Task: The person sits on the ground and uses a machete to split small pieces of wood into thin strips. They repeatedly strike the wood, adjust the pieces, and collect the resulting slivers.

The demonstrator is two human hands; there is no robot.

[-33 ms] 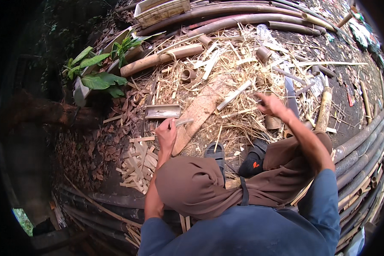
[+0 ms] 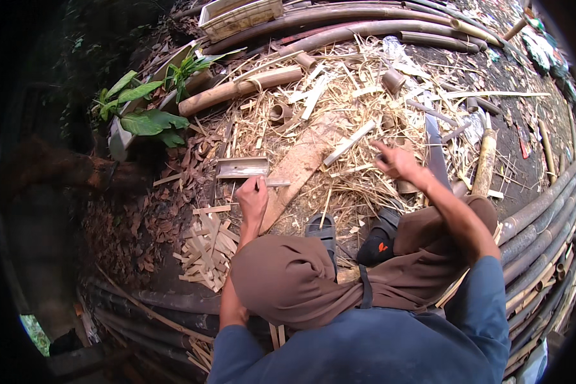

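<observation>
My left hand (image 2: 254, 197) is closed on one end of a short, pale bamboo strip (image 2: 278, 182), which points right over a flat wooden board (image 2: 304, 157). Just beyond that hand lies a half-round bamboo trough (image 2: 242, 168). My right hand (image 2: 400, 162) hovers over the shavings with its index finger stretched out and the other fingers partly curled; I see nothing in it. A long dark blade (image 2: 434, 141) lies beyond my right forearm, its handle hidden. Between the hands, a pale split bamboo piece (image 2: 350, 143) rests across the board's edge.
A heap of cut strips (image 2: 206, 251) lies beside my left forearm. Shavings (image 2: 358, 83) cover the ground ahead. Bamboo poles (image 2: 544, 221) run along the right side, and others lie at the back near a pale crate (image 2: 240, 17). A leafy plant (image 2: 144, 105) stands at the left.
My right hand has shifted a little to the left. The strip in my left hand has turned from slightly tilted to nearly level.
</observation>
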